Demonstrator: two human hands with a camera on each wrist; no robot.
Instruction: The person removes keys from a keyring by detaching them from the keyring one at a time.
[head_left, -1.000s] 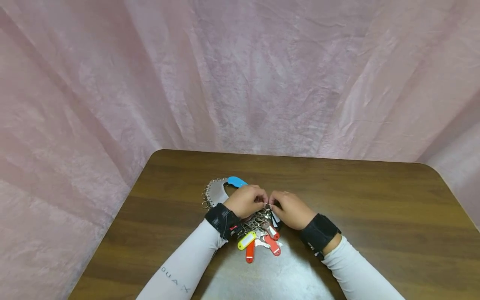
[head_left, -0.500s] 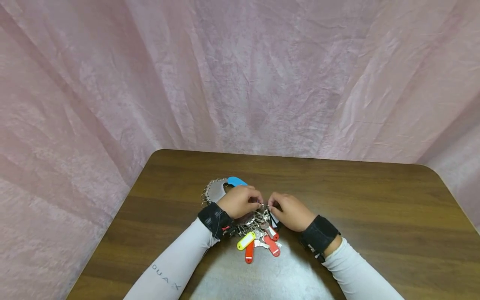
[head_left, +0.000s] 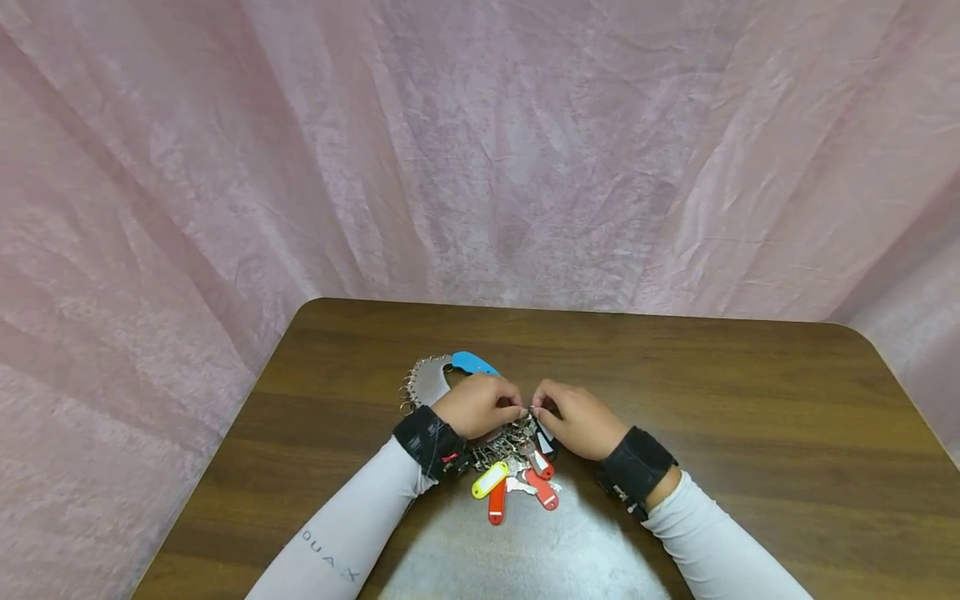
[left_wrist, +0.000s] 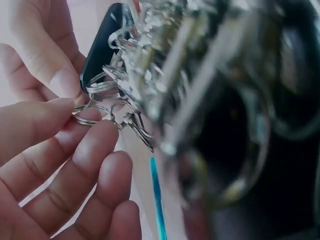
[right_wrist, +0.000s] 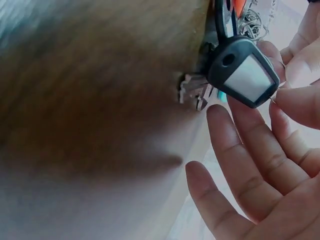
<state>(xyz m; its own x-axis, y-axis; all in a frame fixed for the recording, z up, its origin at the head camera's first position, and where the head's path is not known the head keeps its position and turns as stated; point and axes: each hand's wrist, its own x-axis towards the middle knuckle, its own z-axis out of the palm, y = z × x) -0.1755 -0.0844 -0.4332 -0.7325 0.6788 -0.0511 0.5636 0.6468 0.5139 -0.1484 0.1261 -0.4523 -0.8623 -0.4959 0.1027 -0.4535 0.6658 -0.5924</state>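
My left hand (head_left: 477,406) pinches a small metal split ring (left_wrist: 87,116) between thumb and forefinger, its other fingers loosely curled. Facing it, my right hand (head_left: 581,421) pinches at the ring beside a black key tag (right_wrist: 245,72) with a white label; its other fingers spread below. The exact grip there is partly hidden. Under both hands lies a heap of keys and metal rings (head_left: 498,450), with a yellow key tag (head_left: 490,481) and several red key tags (head_left: 497,503). A grey curved plate (head_left: 430,382) edged with small rings, with a blue handle (head_left: 473,362), is partly behind my left hand.
Brown wooden table (head_left: 712,400) extends around the hands, with a shiny glare on its front part. A pink curtain (head_left: 525,150) hangs behind its far edge. Both wrists wear black straps (head_left: 637,468).
My left hand and forearm have shifted a little left, widening the gap between the hands slightly. My right hand stays almost in place, and the tags have barely moved.
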